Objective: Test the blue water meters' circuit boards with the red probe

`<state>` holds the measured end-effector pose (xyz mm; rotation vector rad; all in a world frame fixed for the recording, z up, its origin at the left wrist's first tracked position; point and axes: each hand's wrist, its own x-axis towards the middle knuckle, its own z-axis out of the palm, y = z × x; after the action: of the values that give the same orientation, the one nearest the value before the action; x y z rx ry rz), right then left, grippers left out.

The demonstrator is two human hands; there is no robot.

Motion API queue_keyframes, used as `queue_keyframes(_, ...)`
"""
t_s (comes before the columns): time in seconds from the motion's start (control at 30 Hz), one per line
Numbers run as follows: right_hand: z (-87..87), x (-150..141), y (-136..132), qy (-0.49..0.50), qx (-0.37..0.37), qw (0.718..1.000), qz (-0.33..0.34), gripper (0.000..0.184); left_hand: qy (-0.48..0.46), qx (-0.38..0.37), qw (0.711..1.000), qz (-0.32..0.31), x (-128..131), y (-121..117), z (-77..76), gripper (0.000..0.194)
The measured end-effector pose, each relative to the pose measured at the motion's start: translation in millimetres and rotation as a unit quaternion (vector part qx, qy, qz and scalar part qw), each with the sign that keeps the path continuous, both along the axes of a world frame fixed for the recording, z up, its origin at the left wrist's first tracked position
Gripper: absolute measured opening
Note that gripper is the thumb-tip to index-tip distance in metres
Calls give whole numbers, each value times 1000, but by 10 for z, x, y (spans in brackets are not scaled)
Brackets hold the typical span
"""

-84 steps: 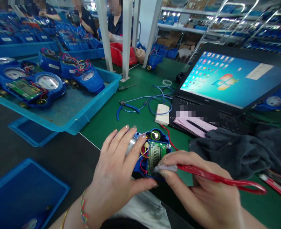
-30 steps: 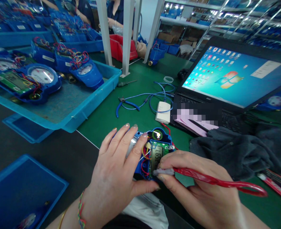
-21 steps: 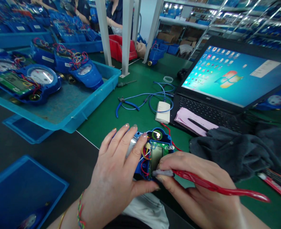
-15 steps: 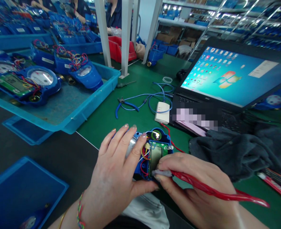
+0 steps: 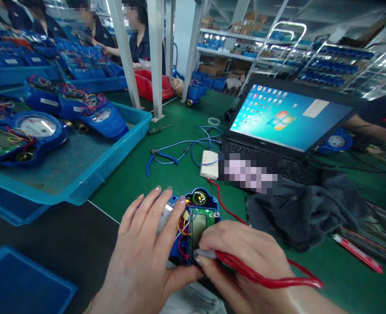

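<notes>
Nearly everything slides left and lower as the view swings, and a co-worker's forearm (image 5: pixel 372 127) now shows behind the laptop (image 5: pixel 279 115). On the blue meter (image 5: pixel 193 220), the display (image 5: pixel 198 229) is blank; digits stood on it a second ago.

The left hand (image 5: pixel 140 253) holds the meter at the near edge of the counter (image 5: pixel 186 179), fingers spread over its round dial and thumb along the near side. The right hand (image 5: pixel 245 257) pinches a grey probe (image 5: pixel 206 254) at the display's near end; its red cable (image 5: pixel 261 281), bent differently from before, loops over that hand.

Beyond the meter, a red lead (image 5: pixel 223 204) runs to a white box (image 5: pixel 210 165), with blue-handled pliers (image 5: pixel 160 158) to its left. Toward the right edge lie a dark cloth (image 5: pixel 297 209) and a red marker (image 5: pixel 356 253), its white lettering too blurred to read. The laptop screen shows a Windows logo; its small text is illegible. At the counter's left edge, a blue tray (image 5: pixel 114 163) holds more meters (image 5: pixel 37 126), some with unreadable white labels.
</notes>
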<state>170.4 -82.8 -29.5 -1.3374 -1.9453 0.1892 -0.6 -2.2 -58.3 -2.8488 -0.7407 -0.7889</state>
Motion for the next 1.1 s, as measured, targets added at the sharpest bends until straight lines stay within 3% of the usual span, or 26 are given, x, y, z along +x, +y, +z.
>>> queue_keyframes(1.1, 41, 16, -23, -12, -31, 999, -15, 10, 2, -99, 995, 16, 6, -68, 68, 70)
